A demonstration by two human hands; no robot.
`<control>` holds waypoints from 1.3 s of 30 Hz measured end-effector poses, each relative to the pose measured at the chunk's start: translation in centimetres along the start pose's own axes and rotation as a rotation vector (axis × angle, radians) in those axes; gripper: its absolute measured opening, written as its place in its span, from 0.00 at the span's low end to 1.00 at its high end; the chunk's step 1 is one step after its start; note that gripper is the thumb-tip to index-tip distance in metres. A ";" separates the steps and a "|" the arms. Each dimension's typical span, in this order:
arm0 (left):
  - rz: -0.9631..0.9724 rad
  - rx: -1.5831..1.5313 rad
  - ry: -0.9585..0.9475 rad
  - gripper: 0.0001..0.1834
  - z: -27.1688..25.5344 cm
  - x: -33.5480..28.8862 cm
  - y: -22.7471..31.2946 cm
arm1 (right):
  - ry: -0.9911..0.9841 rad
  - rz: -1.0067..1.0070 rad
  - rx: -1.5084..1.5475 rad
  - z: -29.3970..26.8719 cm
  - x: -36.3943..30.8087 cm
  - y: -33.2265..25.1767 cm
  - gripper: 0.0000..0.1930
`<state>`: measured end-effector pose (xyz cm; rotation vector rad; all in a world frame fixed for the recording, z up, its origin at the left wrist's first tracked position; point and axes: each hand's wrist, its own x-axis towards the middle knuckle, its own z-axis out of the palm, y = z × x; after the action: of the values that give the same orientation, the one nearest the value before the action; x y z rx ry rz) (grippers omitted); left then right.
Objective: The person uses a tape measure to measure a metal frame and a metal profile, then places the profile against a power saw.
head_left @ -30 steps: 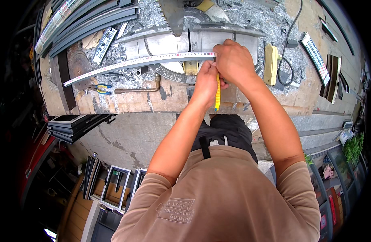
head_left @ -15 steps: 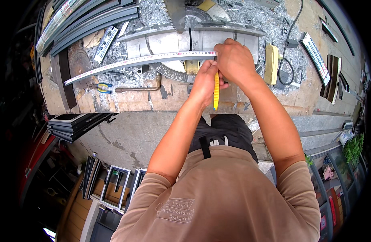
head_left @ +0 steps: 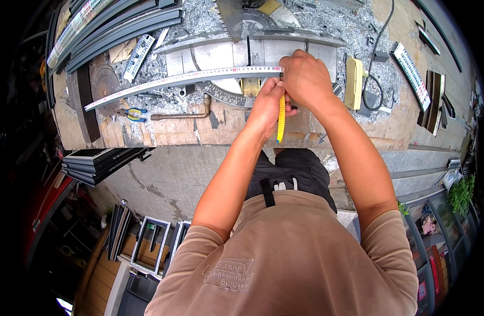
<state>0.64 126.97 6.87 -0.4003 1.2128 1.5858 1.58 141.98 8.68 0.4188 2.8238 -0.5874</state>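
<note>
A long grey metal strip (head_left: pixel 221 79) lies across the silver bed of a mitre saw (head_left: pixel 315 55), with a white measuring tape (head_left: pixel 189 75) with red and black marks along it. My right hand (head_left: pixel 306 76) closes round the right end of the strip and tape; its fingertips are partly hidden. Just left of it, my left hand (head_left: pixel 266 108) is closed with its thumb near the strip's edge. From its fingers a slim yellow ridged stick (head_left: pixel 281 124) with a bluish tip points down toward the bench's front edge. The hands nearly touch.
A toothed saw blade (head_left: pixel 230 18) stands behind the strip. Metal shavings cover the bench (head_left: pixel 173 138). On it lie pliers (head_left: pixel 135 115), a bent wrench (head_left: pixel 181 116), a pale yellow block (head_left: pixel 353 84), a black cable (head_left: pixel 381 39) and several grey profiles (head_left: pixel 131 34).
The yellow stick's lower end has shifted very slightly left. Both hands and the strip stay almost where they were.
</note>
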 end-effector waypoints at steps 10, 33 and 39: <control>-0.007 0.009 -0.019 0.08 -0.4 0.1 -0.2 | -0.005 0.019 -0.001 -0.3 -0.2 -0.3 0.11; 0.541 1.149 0.025 0.20 1.0 -3.3 -9.4 | -0.017 0.006 -0.024 0.1 -0.1 -0.1 0.12; 0.649 1.078 0.109 0.20 -0.1 -6.0 -7.8 | 0.010 -0.006 -0.011 0.0 -0.5 0.0 0.12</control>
<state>9.75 123.21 7.45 0.6685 2.1991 1.1535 1.99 141.86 8.84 0.4124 2.8380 -0.5721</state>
